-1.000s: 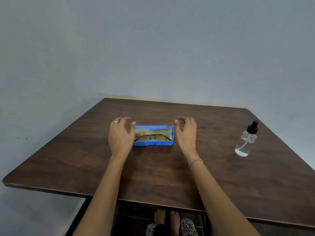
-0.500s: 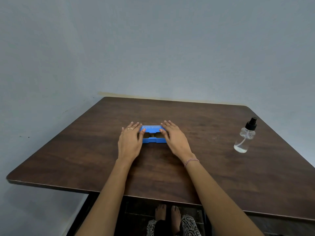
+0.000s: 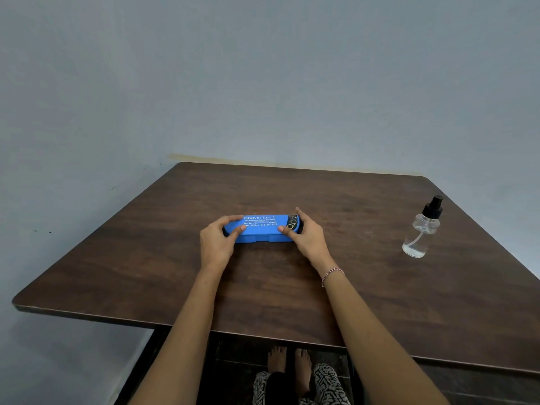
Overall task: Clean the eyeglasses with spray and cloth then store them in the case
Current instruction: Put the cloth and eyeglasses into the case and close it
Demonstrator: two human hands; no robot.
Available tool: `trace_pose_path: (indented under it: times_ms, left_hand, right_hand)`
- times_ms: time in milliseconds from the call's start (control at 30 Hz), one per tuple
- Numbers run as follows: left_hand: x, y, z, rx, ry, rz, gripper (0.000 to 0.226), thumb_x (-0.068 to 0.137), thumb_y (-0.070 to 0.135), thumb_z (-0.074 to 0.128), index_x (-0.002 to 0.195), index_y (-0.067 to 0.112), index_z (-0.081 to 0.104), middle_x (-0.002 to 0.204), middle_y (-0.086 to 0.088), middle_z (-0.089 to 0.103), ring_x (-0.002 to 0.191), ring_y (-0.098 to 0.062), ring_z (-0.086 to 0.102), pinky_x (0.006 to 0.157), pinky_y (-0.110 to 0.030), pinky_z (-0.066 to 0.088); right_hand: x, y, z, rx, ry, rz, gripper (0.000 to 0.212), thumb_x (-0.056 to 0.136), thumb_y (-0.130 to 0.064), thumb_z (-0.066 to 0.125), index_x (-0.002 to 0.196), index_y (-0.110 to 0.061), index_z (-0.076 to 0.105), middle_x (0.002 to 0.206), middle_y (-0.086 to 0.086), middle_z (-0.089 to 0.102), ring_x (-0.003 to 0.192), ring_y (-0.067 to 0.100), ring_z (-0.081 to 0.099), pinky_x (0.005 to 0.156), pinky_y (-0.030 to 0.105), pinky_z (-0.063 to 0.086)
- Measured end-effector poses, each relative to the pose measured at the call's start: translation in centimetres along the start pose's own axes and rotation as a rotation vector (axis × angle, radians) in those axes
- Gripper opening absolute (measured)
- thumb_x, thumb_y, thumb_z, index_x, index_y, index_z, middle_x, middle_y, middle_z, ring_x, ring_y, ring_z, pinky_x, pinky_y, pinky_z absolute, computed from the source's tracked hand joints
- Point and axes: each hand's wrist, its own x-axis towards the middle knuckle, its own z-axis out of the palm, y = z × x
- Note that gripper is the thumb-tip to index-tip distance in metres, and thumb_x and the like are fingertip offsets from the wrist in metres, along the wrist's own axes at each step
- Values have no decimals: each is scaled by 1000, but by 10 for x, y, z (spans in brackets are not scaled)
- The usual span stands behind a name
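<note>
**At the table's middle, two hands are gripping a shut blue plastic eyeglass case [image 3: 263, 229]**

Midway between the left and right edges of the dark wooden table [image 3: 380, 302], somewhat nearer the far edge than the near one, the case is lying flat with its long side running parallel to the near edge. Its lid is sitting down on the base, so the inside is hidden, and white printed lettering is showing across the top.

The left hand [image 3: 217, 244] is grasping the case's left end: the fingers are curling over the top from the far side, and the thumb is pressing against the front of the lid. The right hand [image 3: 309, 239] is holding the right end in much the same way, with its fingers wrapping the end and its thumb resting on the lid near a small dark printed patch. A thin beaded bracelet [image 3: 331, 274] is circling the right wrist. Both forearms are reaching in over the near edge.

Close to the right edge, well apart from the case and both hands, a clear plastic spray bottle [image 3: 420, 229] with a black pump top is standing upright, with a little liquid sitting in its bottom.

Beyond the far edge a plain grey-blue wall [image 3: 263, 83] is rising. Below the near edge the person's bare feet [image 3: 287, 363] are resting on the dark floor.
</note>
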Motion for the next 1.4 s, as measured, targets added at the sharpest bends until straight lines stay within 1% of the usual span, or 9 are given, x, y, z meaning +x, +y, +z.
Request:
trace_pose_path:
  times_ms: [167,433,700,900,1000,1133,1200,1267,1400]
  left_hand:
    - [1,-1,1,-13,0,-37,29,79,27,74,108,25,72,108,-2,67,80,-7,52,73,-18,40]
    - [0,-4,1,-18,1,-36,30,76,23,78,106,23,73,100,-2,68,79,-9,56,68,-7,34]
    - [3,16,15,-46,-32,-18,32,75,22,78,106,21,73,93,6,62,81,-6,54,66,-8,37]
    - [12,33,40,-34,-108,-21,32,77,22,77,109,22,71,116,-2,65,92,-4,52,75,-14,39]
    - [13,31,46,-33,-121,-48,32,77,23,77,109,23,71,119,-3,65,105,-11,56,81,-15,41]
    - [10,39,46,-4,-86,-52,46,77,25,77,121,24,64,132,-10,58,120,-19,54,99,-30,45]
    - [7,50,47,-35,29,-21,55,79,29,75,130,26,56,145,-12,43,129,-24,46,104,-36,42]
    - [1,69,52,-93,109,40,57,82,31,72,135,28,51,150,-9,36,133,-24,41,104,-33,38]
    - [-19,117,81,-232,41,169,54,87,31,67,137,24,48,148,-10,38,135,-17,38,98,-24,36]
  right_hand:
    - [1,-1,0,10,20,24,77,79,-27,74,143,-9,34,142,7,46,127,18,46,103,28,37]
    - [1,2,2,56,37,12,77,74,-21,79,139,-6,40,137,9,51,121,18,52,105,31,40]
    - [7,8,-16,127,147,46,81,70,-17,81,139,-4,40,139,10,49,124,19,51,104,37,42]
    - [10,19,-37,99,211,94,79,72,-19,80,139,-3,40,138,9,51,123,18,51,106,33,40]
    - [12,23,-41,84,200,119,78,74,-19,79,139,-4,40,139,9,50,124,18,50,106,33,39]
    - [11,17,-40,59,193,138,79,79,-23,74,144,-7,33,145,9,42,130,21,43,108,33,37]
    - [7,10,-44,44,233,87,75,83,-27,70,144,-9,31,147,8,38,134,22,38,110,36,34]
    - [-1,1,-57,34,324,-30,66,86,-30,66,142,-10,37,147,8,40,134,24,38,110,40,33]
    - [-22,-15,-98,92,538,-322,41,91,-20,60,130,-11,53,134,6,52,121,21,52,104,42,41]
